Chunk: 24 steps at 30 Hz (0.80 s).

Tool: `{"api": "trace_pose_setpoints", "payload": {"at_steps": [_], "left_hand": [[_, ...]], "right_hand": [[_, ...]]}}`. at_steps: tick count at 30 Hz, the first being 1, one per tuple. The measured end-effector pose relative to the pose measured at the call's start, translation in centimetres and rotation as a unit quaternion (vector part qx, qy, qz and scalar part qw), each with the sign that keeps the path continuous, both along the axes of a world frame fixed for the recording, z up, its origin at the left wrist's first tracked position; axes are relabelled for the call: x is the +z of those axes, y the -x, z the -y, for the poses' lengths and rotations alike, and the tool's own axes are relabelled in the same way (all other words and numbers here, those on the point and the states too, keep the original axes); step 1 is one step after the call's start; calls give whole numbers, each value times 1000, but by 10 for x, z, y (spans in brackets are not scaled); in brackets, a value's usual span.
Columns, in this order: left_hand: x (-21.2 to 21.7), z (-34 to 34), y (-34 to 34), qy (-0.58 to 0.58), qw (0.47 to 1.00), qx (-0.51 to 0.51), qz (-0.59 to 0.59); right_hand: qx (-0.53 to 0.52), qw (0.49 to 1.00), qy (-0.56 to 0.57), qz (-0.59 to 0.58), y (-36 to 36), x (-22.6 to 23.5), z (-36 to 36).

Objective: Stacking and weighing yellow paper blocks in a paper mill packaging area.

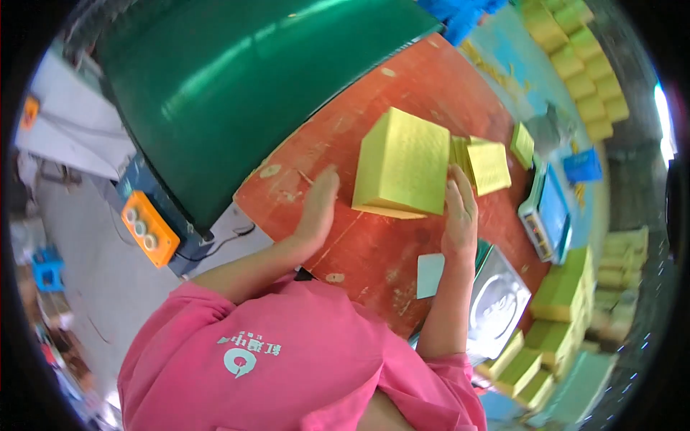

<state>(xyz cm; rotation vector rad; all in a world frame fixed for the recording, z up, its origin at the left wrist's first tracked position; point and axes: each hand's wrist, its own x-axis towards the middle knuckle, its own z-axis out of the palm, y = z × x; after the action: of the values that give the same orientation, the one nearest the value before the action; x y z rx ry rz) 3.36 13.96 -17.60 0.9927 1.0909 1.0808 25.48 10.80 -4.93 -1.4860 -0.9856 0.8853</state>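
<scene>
A tall block of yellow paper sheets (pixel 406 165) stands on the red worktable (pixel 388 266) in front of me. My left hand (pixel 318 208) is held flat to the left of it, with a gap between palm and paper. On the other side, my right hand (pixel 460 212) has its fingers stretched out along the block's right edge. Whether those fingertips touch the paper, I cannot tell. Just beyond them lies a smaller pile of yellow paper (pixel 490 168). A small pale card (pixel 430 276) rests on the table beside my right wrist.
A green conveyor belt (pixel 237 79) borders the table at the left, with an orange button box (pixel 149 228) nearby. To the right are a blue-topped scale (pixel 548 215), a clear-covered box (pixel 496 302) and several yellow paper stacks (pixel 560 287). More stacks (pixel 582 65) stand far right.
</scene>
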Motion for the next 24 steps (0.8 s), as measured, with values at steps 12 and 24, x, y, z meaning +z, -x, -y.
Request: {"api": "trace_pose_setpoints", "payload": {"at_steps": [12,24], "left_hand": [[26,-8,28,57,986,-157,-13],[46,-59,-42,-178,975,-131,-12]], "right_hand": [[-10,994,79,68,25,-6,-22],[2,991,74,107,10,-25,-16]]}}
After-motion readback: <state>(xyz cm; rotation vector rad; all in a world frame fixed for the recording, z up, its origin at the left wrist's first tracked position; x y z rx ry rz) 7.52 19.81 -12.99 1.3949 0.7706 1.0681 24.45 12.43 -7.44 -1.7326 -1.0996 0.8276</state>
